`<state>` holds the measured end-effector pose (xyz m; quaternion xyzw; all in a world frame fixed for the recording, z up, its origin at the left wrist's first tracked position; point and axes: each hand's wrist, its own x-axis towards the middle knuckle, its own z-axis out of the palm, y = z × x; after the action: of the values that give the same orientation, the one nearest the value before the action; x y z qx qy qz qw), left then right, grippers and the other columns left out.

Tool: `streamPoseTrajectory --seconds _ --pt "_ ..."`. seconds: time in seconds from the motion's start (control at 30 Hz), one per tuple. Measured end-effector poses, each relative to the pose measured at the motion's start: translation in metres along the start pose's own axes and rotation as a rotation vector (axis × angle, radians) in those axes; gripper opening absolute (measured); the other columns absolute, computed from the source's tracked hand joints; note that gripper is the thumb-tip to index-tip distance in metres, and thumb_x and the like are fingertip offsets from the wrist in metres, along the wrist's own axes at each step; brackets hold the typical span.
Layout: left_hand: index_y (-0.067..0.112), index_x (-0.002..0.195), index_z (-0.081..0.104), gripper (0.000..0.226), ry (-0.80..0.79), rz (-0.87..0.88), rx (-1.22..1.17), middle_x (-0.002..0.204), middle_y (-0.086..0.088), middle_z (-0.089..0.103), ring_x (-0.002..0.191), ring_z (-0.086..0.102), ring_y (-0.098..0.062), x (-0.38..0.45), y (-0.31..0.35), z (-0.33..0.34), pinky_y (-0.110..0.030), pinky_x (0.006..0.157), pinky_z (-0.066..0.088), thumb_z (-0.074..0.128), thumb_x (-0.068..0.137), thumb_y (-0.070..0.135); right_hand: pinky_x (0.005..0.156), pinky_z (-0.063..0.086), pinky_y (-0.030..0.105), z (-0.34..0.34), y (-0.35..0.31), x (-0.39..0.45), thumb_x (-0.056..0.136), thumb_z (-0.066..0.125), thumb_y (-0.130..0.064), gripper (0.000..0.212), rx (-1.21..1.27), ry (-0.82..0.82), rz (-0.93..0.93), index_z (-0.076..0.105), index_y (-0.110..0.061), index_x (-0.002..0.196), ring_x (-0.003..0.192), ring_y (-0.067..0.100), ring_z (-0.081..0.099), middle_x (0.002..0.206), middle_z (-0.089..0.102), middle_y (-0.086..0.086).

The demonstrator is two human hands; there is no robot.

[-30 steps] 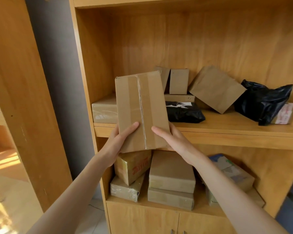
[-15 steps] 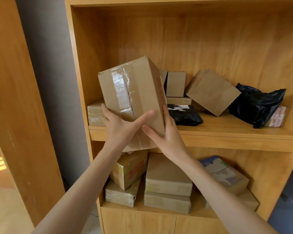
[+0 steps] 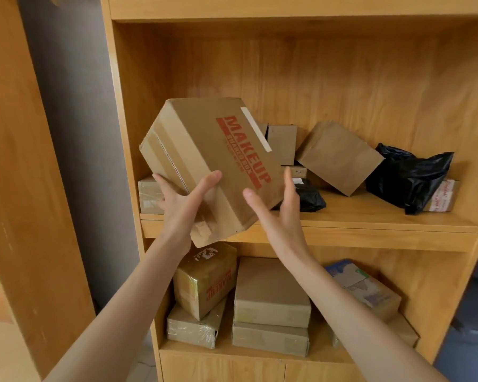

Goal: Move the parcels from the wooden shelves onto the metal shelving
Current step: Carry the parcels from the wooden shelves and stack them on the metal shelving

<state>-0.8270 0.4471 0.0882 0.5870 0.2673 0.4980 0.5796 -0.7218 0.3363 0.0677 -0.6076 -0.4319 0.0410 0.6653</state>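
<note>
On the far left stands a tall wooden panel (image 3: 25,161), and next to it is a strip of grey wall (image 3: 75,133). Then comes the wooden shelf unit (image 3: 315,230).

The left hand (image 3: 182,205) holds the big cardboard box (image 3: 210,166) from below, with the thumb up on the front face and the fingers curled round the left side. The box is tilted and is up in the air in front of the upper shelf. It has red letters that say MAKEUP.

The right hand (image 3: 279,213) is at the right bottom corner of the box. Its fingers are straight and spread. I cannot tell if the palm touches the box.

Behind the box, on the upper shelf, sit a taped parcel (image 3: 148,194), a small black bag (image 3: 309,197), a little upright box (image 3: 282,144), a leaning brown paper bag (image 3: 340,158) and a big black bag (image 3: 409,177).

On the lower shelf are a yellow wrapped box (image 3: 204,279) lying on a flat parcel (image 3: 193,326), two stacked brown boxes (image 3: 271,307), and a box with blue print (image 3: 364,288).
</note>
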Motion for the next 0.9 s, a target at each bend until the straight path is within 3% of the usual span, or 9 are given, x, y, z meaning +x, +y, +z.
streamPoseTrajectory --seconds 0.13,0.27,0.37,0.43,0.57,0.67,0.77,0.83,0.9 --pt "0.038 0.148 0.008 0.129 -0.064 -0.03 -0.122 0.142 0.007 0.04 0.126 0.04 -0.02 0.006 -0.003 -0.01 -0.049 0.101 0.036 0.078 0.042 0.064 0.116 0.018 0.048 0.001 -0.004 0.009 0.07 0.074 -0.056 0.118 0.18 0.118 0.245 -0.013 -0.039 0.149 0.146 0.018 0.009 0.159 -0.001 -0.006" --pt "0.036 0.14 0.032 0.106 -0.194 -0.176 -0.261 0.131 0.0 0.053 0.117 0.051 -0.024 0.004 -0.007 -0.017 -0.05 0.086 0.047 0.069 0.045 0.067 0.105 0.033 0.062 0.005 -0.003 0.012 0.051 0.079 -0.057 0.135 0.528 -0.061 0.543 -0.015 -0.045 0.147 0.137 0.032 0.031 0.155 0.021 0.0" --pt "0.035 0.126 0.048 0.087 -0.28 -0.182 -0.299 0.124 -0.003 0.06 0.115 0.055 -0.027 0.002 -0.01 -0.022 -0.055 0.093 0.046 0.069 0.048 0.067 0.098 0.039 0.066 0.006 -0.002 0.012 0.05 0.086 -0.049 0.137 0.674 -0.166 0.535 -0.011 -0.047 0.147 0.126 0.036 0.045 0.146 0.037 0.006" --pt "0.035 0.12 0.053 0.09 -0.327 -0.15 -0.305 0.122 -0.003 0.063 0.115 0.057 -0.027 0.003 -0.012 -0.024 -0.055 0.091 0.048 0.077 0.04 0.069 0.091 0.046 0.065 0.005 0.001 0.013 0.053 0.087 -0.042 0.133 0.692 -0.175 0.502 -0.006 -0.047 0.148 0.122 0.035 0.047 0.142 0.039 0.008" --pt "0.027 0.133 0.046 0.117 -0.388 -0.166 -0.302 0.126 -0.008 0.06 0.115 0.057 -0.03 0.006 -0.017 -0.031 -0.05 0.083 0.053 0.081 0.03 0.069 0.087 0.05 0.059 0.003 0.007 0.012 0.046 0.084 -0.045 0.131 0.613 -0.186 0.429 0.001 -0.048 0.147 0.123 0.027 0.047 0.137 0.043 0.001" --pt "0.031 0.148 0.021 0.133 -0.379 -0.165 -0.244 0.145 -0.009 0.041 0.129 0.044 -0.034 0.015 -0.017 -0.038 -0.06 0.099 0.039 0.085 0.035 0.059 0.095 0.047 0.058 -0.001 0.01 0.011 0.048 0.084 -0.042 0.133 0.507 -0.13 0.314 -0.007 -0.051 0.145 0.123 0.018 0.048 0.137 0.044 -0.006" --pt "0.041 0.148 -0.006 0.127 -0.205 -0.098 -0.149 0.157 -0.001 0.017 0.139 0.027 -0.034 0.029 -0.011 -0.047 -0.061 0.104 0.034 0.081 0.056 0.05 0.106 0.037 0.057 -0.009 0.01 0.011 0.043 0.088 -0.051 0.146 0.334 -0.061 0.178 -0.018 -0.053 0.143 0.134 0.015 0.038 0.15 0.033 -0.005" --pt "0.042 0.147 -0.011 0.121 -0.104 -0.027 -0.064 0.159 0.004 0.007 0.143 0.019 -0.031 0.036 0.002 -0.053 -0.061 0.106 0.028 0.074 0.062 0.06 0.113 0.025 0.057 -0.012 0.008 0.01 0.037 0.088 -0.06 0.15 0.177 -0.036 0.064 -0.019 -0.053 0.142 0.143 0.016 0.02 0.155 0.019 -0.007" --pt "0.043 0.148 -0.008 0.117 -0.104 0.023 0.008 0.159 0.008 0.006 0.145 0.015 -0.028 0.042 0.016 -0.057 -0.062 0.109 0.02 0.061 0.058 0.073 0.116 0.015 0.055 -0.014 0.005 0.009 0.04 0.086 -0.059 0.149 0.03 -0.037 -0.038 -0.021 -0.049 0.143 0.145 0.013 0.009 0.152 0.009 -0.018"
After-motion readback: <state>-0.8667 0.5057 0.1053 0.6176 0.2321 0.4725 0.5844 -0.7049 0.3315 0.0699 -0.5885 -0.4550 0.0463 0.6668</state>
